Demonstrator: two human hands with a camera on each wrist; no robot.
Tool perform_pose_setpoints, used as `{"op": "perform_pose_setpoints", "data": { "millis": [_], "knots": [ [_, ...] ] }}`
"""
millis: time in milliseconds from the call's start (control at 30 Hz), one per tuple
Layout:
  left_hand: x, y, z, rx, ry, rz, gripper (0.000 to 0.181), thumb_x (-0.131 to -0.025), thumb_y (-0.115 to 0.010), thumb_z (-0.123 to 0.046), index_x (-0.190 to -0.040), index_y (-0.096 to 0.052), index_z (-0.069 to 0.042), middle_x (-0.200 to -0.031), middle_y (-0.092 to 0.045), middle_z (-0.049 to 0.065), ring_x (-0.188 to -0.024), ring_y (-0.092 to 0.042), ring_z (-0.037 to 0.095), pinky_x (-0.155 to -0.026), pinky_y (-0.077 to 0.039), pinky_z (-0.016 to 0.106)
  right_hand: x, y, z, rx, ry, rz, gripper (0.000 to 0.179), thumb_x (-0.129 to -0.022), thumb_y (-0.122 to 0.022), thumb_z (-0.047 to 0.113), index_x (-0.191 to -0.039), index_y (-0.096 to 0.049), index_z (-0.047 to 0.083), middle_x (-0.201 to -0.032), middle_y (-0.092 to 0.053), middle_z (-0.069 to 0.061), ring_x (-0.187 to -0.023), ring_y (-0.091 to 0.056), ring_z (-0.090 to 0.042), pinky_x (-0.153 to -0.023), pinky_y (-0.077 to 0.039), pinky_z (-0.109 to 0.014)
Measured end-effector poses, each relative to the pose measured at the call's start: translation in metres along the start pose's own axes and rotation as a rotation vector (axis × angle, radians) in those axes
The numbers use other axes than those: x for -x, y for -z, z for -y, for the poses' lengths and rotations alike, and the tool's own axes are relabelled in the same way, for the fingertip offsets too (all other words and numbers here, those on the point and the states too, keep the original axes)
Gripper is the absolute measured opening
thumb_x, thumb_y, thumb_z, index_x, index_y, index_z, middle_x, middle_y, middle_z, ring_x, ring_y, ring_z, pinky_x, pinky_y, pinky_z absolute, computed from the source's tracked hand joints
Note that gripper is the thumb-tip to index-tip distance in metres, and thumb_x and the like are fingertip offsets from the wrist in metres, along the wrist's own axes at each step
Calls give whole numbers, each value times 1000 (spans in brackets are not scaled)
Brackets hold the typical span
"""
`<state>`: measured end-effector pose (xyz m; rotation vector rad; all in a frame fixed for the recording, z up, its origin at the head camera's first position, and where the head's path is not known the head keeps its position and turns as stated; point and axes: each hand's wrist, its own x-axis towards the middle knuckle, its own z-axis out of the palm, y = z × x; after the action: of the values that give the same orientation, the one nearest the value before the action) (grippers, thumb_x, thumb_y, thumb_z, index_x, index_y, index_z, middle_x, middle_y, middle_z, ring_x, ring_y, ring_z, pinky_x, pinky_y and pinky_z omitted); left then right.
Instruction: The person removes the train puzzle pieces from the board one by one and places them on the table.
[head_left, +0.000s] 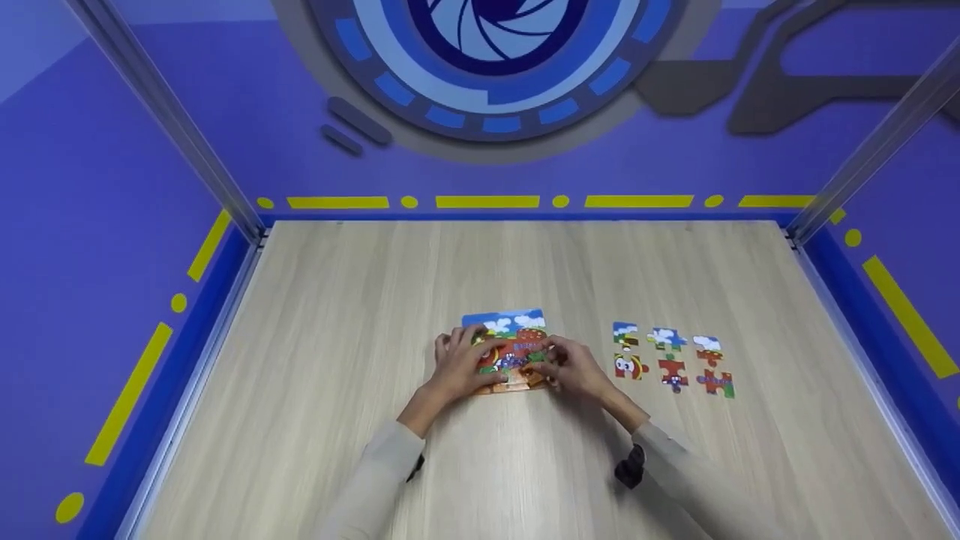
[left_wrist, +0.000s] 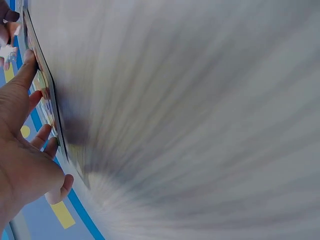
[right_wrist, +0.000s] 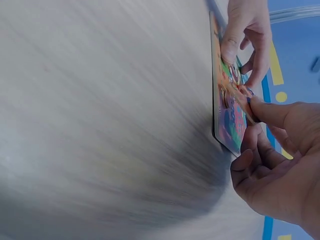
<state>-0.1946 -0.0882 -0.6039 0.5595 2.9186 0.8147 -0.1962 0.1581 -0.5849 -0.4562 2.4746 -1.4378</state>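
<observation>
A colourful jigsaw puzzle board (head_left: 504, 321) lies flat on the table, showing a sky with clouds at its far edge. My left hand (head_left: 454, 369) rests on its left side with fingers spread, thumb and fingertips touching the surface. In the left wrist view, this hand (left_wrist: 22, 145) reaches along the thin edge of the board (left_wrist: 51, 95). My right hand (head_left: 576, 369) is over the board's right side. Its thumb and finger pinch an orange-brown puzzle piece (right_wrist: 242, 102), tilted up from the board in the right wrist view. The fingers partly hide the picture.
To the right of the board, several loose puzzle pieces lie in two rows, among them a sky piece (head_left: 666, 337), a piece with an eye (head_left: 628, 366) and a red piece (head_left: 673, 370). Blue panels with metal posts border the wooden table (head_left: 337, 315).
</observation>
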Motion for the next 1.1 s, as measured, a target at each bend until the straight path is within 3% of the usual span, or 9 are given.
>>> {"op": "perform_pose_setpoints", "data": {
  "millis": [467,767,933,1100],
  "knots": [
    [3,0,2,25,-17,-22,59,-87,-78,-48,-139,-63,-26,-147,-48,14,-133,-40,36,-109,-23,67,20,27,1,-15,-37,12,25,-94,-74,13,-114,-66,-1,-83,-67,-10,-67,-52,-5,-59,-42,-19],
    [2,0,1,40,-26,-22,59,-87,-77,-48,-139,-63,-25,-148,-47,16,-134,-40,37,-107,-23,66,40,76,1,-8,22,43,25,-95,-72,10,-114,-65,-4,-84,-68,-13,-69,-54,-3,-62,-45,-18],
    [2,2,1,43,-23,-30,58,-86,-79,-46,-139,-64,-25,-148,-47,15,-134,-39,36,-108,-22,66,56,104,-7,-55,-3,58,28,-96,-70,9,-118,-64,-5,-89,-70,-15,-73,-58,-2,-66,-51,-21],
    [4,0,1,30,-23,-25,59,-87,-78,-48,-139,-63,-25,-147,-48,15,-133,-40,36,-107,-23,66,81,126,-17,-27,-113,2,32,-96,-72,16,-120,-64,-3,-89,-72,-11,-73,-59,-2,-65,-51,-23]
  ]
}}
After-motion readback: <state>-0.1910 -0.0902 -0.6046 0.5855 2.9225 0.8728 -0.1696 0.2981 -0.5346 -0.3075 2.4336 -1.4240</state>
